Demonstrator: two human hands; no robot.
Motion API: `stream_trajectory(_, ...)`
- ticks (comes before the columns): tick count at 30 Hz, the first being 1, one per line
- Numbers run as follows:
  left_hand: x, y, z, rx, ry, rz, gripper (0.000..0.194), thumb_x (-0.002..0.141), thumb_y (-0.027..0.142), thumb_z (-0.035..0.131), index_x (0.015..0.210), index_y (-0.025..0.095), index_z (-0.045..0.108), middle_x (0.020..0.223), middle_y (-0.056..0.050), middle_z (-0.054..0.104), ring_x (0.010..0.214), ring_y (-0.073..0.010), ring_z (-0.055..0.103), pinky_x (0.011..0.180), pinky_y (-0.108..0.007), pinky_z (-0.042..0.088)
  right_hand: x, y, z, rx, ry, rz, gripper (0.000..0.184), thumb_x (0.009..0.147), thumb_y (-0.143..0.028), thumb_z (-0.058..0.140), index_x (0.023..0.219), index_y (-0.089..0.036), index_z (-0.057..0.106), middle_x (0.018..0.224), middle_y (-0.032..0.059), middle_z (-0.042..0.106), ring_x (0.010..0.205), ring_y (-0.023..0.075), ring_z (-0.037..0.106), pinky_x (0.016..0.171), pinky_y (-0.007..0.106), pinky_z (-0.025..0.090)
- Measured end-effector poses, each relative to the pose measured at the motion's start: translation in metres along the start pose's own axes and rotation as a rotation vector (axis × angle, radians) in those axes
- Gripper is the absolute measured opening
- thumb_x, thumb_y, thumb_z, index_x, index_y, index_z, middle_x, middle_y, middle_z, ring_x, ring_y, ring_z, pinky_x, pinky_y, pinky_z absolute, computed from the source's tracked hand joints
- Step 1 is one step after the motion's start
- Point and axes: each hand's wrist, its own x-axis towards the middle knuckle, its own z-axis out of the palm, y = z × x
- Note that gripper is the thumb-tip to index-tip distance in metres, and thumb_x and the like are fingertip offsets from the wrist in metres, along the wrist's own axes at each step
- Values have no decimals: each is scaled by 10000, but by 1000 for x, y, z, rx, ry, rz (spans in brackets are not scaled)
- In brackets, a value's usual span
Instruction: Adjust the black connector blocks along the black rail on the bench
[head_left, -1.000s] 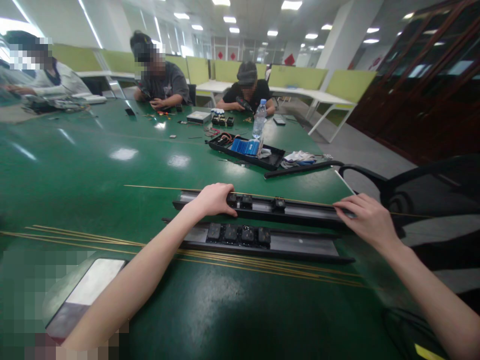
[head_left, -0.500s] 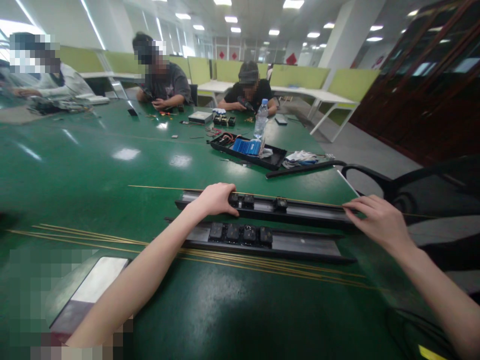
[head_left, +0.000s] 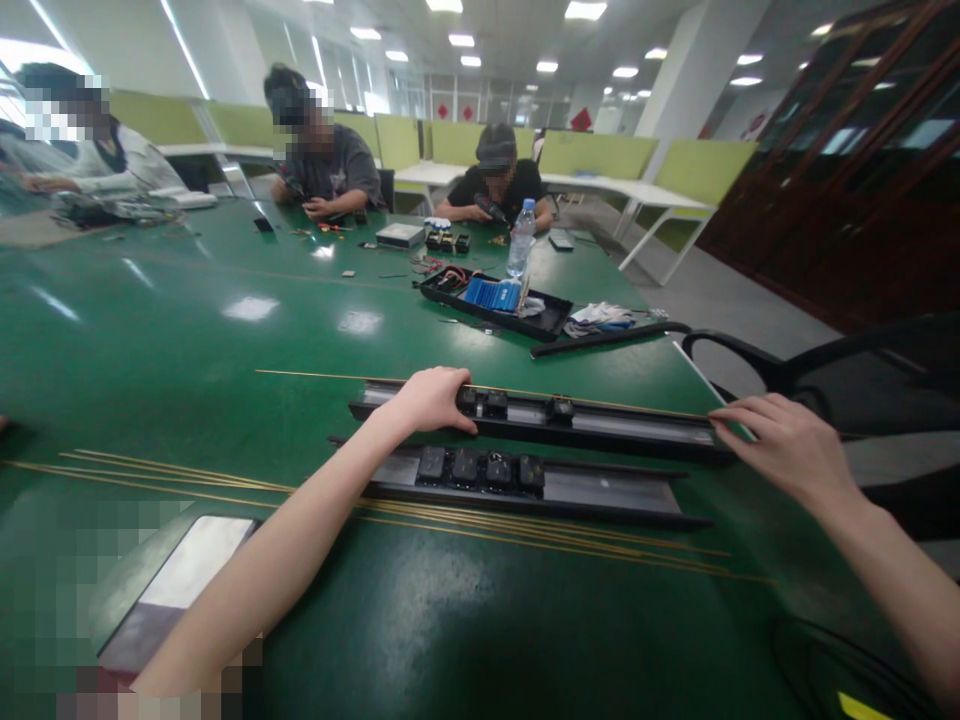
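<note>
My left hand [head_left: 435, 398] is closed around the far black channel [head_left: 637, 432], its thumb on the near wall and its fingers over the far edge. Small black blocks [head_left: 559, 410] sit inside this channel. A thin brass-coloured rod [head_left: 322, 375] runs along the channel's far edge, past both ends. My right hand [head_left: 787, 440] pinches the rod near the channel's right end. Nearer to me lies a second black channel [head_left: 615, 490], holding several black blocks [head_left: 465, 466] in a row. More thin rods [head_left: 480, 515] lie along its near side, passing behind my left forearm.
Beyond the channels, a black tray [head_left: 551, 318] holds a blue item and cables. A water bottle [head_left: 520, 240], white gloves [head_left: 602, 318] and a black strip [head_left: 600, 340] are nearby. A phone-like device [head_left: 199, 560] lies at lower left. Three people sit across the green table [head_left: 150, 340].
My right hand has slid a little to the right along the rod, uncovering the channel's right end. The rod's left end and my left hand have stayed in place.
</note>
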Motion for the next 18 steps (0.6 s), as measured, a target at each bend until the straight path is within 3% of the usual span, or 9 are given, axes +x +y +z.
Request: stream_trajectory(18, -1, -1, 1, -12, 1, 6, 638, 626, 645, 788, 1068, 211, 637, 1063, -94, 738, 978, -322, 690, 774, -364, 514, -16, 18, 7, -39, -18, 46, 279, 939, -365, 557, 881, -176, 753, 932, 73, 745, 851, 213, 640, 675, 316, 467)
